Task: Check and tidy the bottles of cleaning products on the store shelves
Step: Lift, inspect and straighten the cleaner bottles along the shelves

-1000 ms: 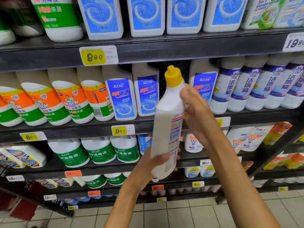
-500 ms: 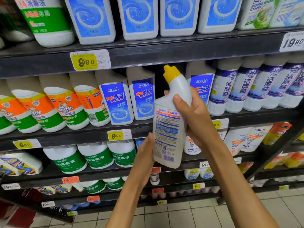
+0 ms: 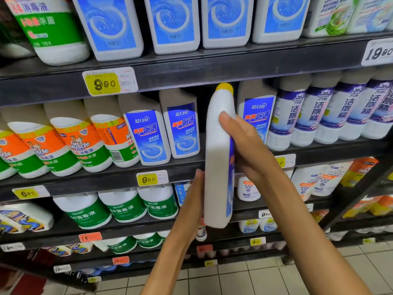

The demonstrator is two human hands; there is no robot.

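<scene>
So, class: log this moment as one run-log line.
right hand: grips white bottle | left hand: steadies base | bottle: off shelf

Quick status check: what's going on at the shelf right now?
Right hand grips the yellow-capped bottle high; left hand touches its lower side. Bottle upright, off the shelf. Nothing in the way.

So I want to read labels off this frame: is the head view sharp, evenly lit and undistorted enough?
Head view: mid-shelf labels read sharp; the held bottle is edge-on, its side softly shaded; the shelf edges bow from wide-angle distortion; lower shelves are dim and blurry; no strong glare.
</scene>
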